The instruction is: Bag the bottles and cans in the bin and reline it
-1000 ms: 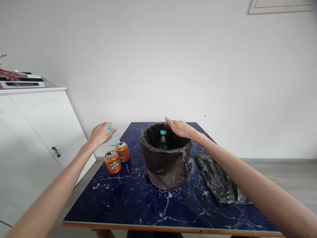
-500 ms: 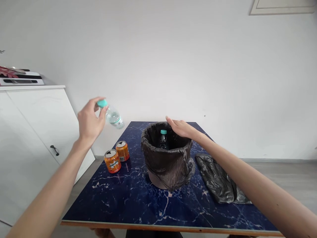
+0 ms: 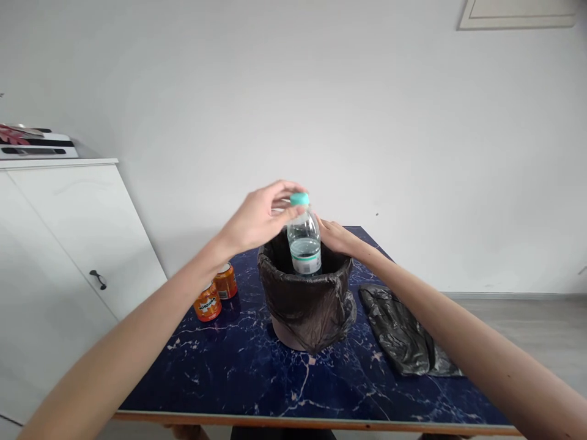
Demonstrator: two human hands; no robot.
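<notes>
My left hand (image 3: 261,214) grips a clear plastic water bottle (image 3: 305,241) by its turquoise cap. The bottle is upright, partly full, its lower part inside the mouth of a round bin lined with a black trash bag (image 3: 307,305). On the bin's far right rim rests my right hand (image 3: 337,236), fingers stretched out and partly hidden behind the bottle. The capped bottle seen inside the bin earlier is hidden now. Two orange soda cans (image 3: 208,304) stand left of the bin, partly covered by my left forearm.
A folded black plastic bag (image 3: 398,330) lies on the blue marbled table (image 3: 220,373), right of the bin, under my right forearm. A white cabinet (image 3: 68,244) stands to the left with items on top. Behind the table is a plain wall (image 3: 321,110).
My left hand has carried the water bottle rightward from above the cans to the bin's mouth, and the bottle has turned from slanted to upright. My right hand stays at the rim.
</notes>
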